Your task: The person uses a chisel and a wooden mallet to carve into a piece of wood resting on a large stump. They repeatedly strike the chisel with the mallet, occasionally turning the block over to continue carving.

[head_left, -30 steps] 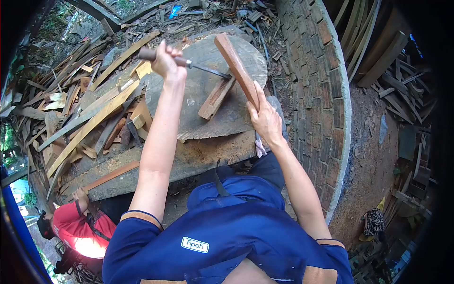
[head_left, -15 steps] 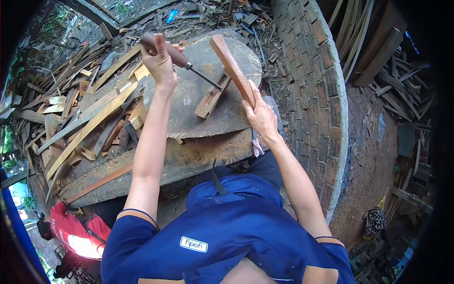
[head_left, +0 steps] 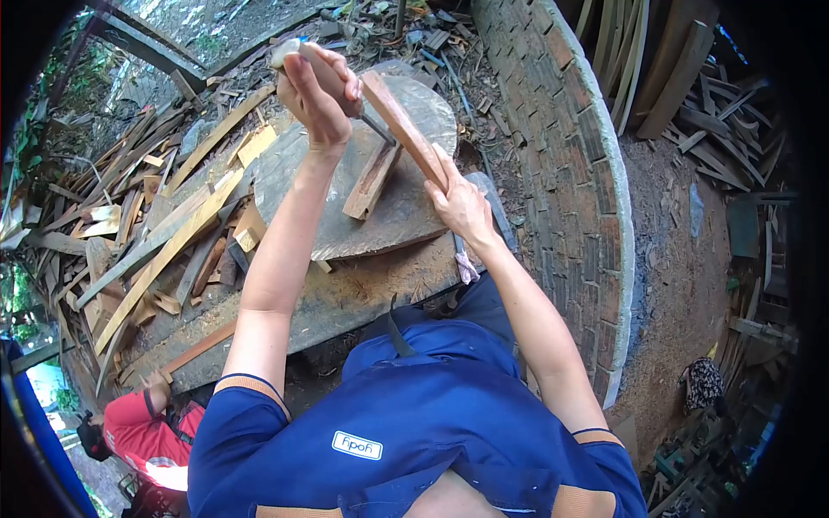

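Observation:
My left hand (head_left: 316, 102) is wrapped around the brown handle of a chisel (head_left: 332, 79), whose thin dark blade slants down to the far end of a grooved wooden block (head_left: 370, 183). The block lies at a slant on a thick, rounded wood slab (head_left: 289, 177). Fingers closed, my right hand (head_left: 463, 207) grips the near end of a reddish-brown wooden bar (head_left: 404, 128). The bar's far end is raised beside the chisel handle and overlaps part of the blade in this view.
Offcuts and long wood strips (head_left: 164, 237) pile up on the left. A curved brick wall (head_left: 561, 173) stands close on the right. A person in a red shirt (head_left: 142, 432) is at lower left. A rag (head_left: 466, 268) hangs near the slab's front edge.
My left hand has swung right and tipped the chisel steeper, its fingers now closer around the handle. The bar has shifted slightly left in view. The person in red has stretched an arm forward.

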Demonstrator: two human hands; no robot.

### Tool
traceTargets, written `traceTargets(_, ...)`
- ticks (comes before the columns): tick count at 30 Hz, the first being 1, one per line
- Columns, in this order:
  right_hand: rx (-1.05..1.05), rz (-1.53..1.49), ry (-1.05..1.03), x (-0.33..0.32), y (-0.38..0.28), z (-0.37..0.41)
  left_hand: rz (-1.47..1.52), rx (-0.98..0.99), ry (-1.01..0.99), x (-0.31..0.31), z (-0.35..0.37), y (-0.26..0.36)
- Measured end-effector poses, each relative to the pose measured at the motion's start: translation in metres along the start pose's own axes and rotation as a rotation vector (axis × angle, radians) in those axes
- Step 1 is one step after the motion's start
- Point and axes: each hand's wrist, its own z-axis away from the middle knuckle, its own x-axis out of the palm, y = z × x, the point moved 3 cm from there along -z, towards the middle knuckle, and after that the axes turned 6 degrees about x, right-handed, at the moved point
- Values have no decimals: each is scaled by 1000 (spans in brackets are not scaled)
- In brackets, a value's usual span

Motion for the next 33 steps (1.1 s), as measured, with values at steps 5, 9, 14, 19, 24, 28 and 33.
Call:
traceTargets(5,10,-5,-10,1,1,0,-27,13,-106,2,5,-5)
traceTargets(9,-19,-15,13,2,2,0,-59,22,-137,0,8,-11)
traceTargets(14,-11,1,4,2,1,0,-26,-11,-133,0,11,-18)
traceTargets(19,-23,-5,9,3,1,1,19,52,-135,7,13,-14)
traceTargets(24,-13,-435,-183,9,26,-19,-451,180,-145,41,24,-14)
traceTargets(28,-112,-651,135,-47,18,0,-399,328,-421,77,44,-16)
traceTargets(33,-221,-899,377,-142,-2,78,-580,289,-567,102,64,-26)
